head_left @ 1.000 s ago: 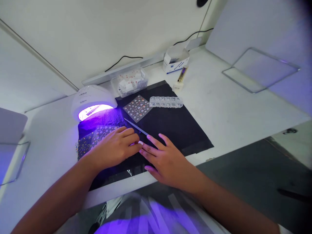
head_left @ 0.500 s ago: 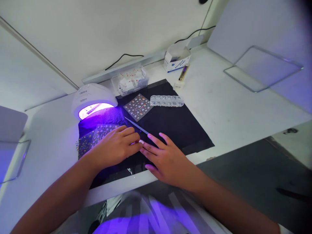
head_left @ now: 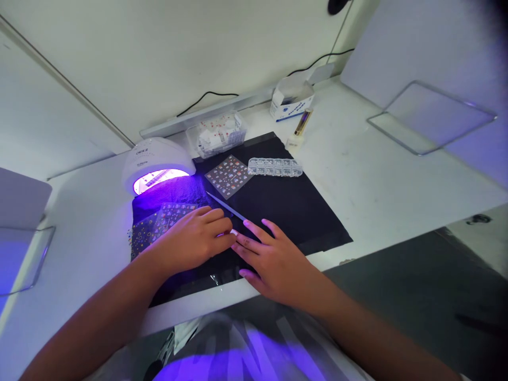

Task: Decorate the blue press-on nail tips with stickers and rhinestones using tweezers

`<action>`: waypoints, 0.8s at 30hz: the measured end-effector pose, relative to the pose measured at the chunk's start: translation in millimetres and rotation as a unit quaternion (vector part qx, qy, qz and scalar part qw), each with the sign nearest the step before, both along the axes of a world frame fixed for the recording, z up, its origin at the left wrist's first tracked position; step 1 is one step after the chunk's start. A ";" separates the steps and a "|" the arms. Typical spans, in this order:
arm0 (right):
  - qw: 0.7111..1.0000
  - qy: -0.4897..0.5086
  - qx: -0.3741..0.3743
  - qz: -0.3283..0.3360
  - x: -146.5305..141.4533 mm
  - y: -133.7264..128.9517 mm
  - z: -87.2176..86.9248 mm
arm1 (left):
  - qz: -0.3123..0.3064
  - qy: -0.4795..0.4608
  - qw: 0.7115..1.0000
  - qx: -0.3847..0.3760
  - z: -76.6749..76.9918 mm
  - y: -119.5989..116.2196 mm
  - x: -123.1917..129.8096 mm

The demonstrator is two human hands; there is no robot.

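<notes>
My left hand (head_left: pixel 198 234) is closed, its fingertips pressed together at the tip of one finger of my right hand. A white nail (head_left: pixel 234 232) shows there, its end between the left fingers. My right hand (head_left: pixel 273 259) lies palm down with its fingers spread, holding nothing. Beyond the fingers a nail file (head_left: pixel 225 205) lies slantwise on a black mat (head_left: pixel 286 211), one end by my right fingertips. Nail sticker sheets (head_left: pixel 174 216) are partly covered by my left hand, and another sticker sheet (head_left: pixel 229 177) lies farther back.
A lit nail lamp (head_left: pixel 159 159) stands at the back left. Behind the mat sit a clear box of packets (head_left: pixel 220 135), an alcohol pad box (head_left: pixel 291 103) and a gold-capped bottle (head_left: pixel 297 132). A clear compartment case (head_left: pixel 275 167) rests on the mat. Wire frames (head_left: pixel 432 117) flank the table.
The whole view has shifted slightly, with things sitting a little farther right and lower. Both hands keep nearly the same pose, fingertips still together at the white nail.
</notes>
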State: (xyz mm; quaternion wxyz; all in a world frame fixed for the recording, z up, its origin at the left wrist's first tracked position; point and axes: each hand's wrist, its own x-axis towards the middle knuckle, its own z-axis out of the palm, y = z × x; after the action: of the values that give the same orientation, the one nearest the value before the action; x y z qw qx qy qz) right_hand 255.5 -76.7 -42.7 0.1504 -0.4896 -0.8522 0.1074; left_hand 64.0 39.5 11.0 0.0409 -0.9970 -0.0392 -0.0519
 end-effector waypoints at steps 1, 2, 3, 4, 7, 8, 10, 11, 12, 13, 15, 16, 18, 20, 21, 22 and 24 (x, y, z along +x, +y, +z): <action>1.000 0.001 -0.004 0.000 0.1 0.0 0.1 | 0.000 0.004 1.000 -0.004 0.1 -0.8 0.0; 1.000 0.002 -0.007 0.001 0.1 0.1 0.2 | -0.002 0.008 1.000 -0.009 0.4 -1.6 0.1; 1.000 0.002 -0.011 0.002 0.2 0.2 0.4 | -0.003 0.010 1.000 -0.014 0.6 -2.2 0.3; 1.000 0.002 -0.013 0.003 0.4 0.3 0.6 | -0.004 0.011 1.000 -0.017 0.7 -2.5 0.6; 1.000 -0.001 -0.008 0.003 0.6 0.3 0.6 | -0.001 0.010 1.000 -0.012 -0.3 -1.3 1.6; 1.000 -0.002 -0.004 0.001 0.6 0.2 0.3 | 0.001 0.010 1.000 -0.007 -1.0 -0.5 1.6; 1.000 -0.003 0.003 0.000 0.6 -0.2 -0.5 | 0.006 0.011 1.000 0.002 -2.8 1.3 1.1; 1.000 -0.002 0.006 -0.001 0.5 -0.4 -1.0 | 0.010 0.011 1.000 0.004 -3.5 2.2 0.4; 1.000 -0.002 0.007 -0.001 0.4 -0.6 -1.5 | 0.016 0.011 1.000 0.004 -4.0 3.1 -0.6; 1.000 -0.002 0.008 -0.001 0.3 -0.8 -2.0 | 0.023 0.007 1.000 0.001 -3.9 4.0 -1.8; 1.000 -0.002 0.007 -0.001 -0.2 -0.9 -3.0 | 0.036 -0.015 0.999 -0.011 -2.0 5.8 -5.0; 1.000 -0.003 0.006 -0.001 -0.5 -0.8 -3.3 | 0.040 -0.031 0.999 -0.018 -0.2 6.7 -6.9; 1.000 -0.005 0.003 -0.001 -1.0 -0.9 -3.7 | 0.044 -0.060 0.997 -0.037 4.3 7.6 -10.9; 1.000 -0.006 0.003 -0.003 -0.8 -2.0 -3.5 | 0.049 -0.074 0.994 -0.062 8.1 7.0 -14.8; 1.000 -0.005 0.007 -0.005 -0.3 -3.2 -3.4 | 0.053 -0.074 0.993 -0.080 9.2 6.0 -16.5; 1.000 -0.001 0.012 -0.008 0.4 -4.9 -3.4 | 0.059 -0.071 0.991 -0.100 9.4 4.5 -18.0; 0.999 0.015 0.026 -0.018 1.8 -10.0 -4.0 | 0.073 -0.062 0.986 -0.139 7.8 0.9 -20.1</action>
State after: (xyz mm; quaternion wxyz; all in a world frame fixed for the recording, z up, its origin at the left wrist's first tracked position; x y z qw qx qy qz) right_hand 257.4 -86.7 -46.7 0.1782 -0.4986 -0.8436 0.0897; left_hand 43.9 40.4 18.8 -0.0972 -0.9823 -0.1211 -0.1046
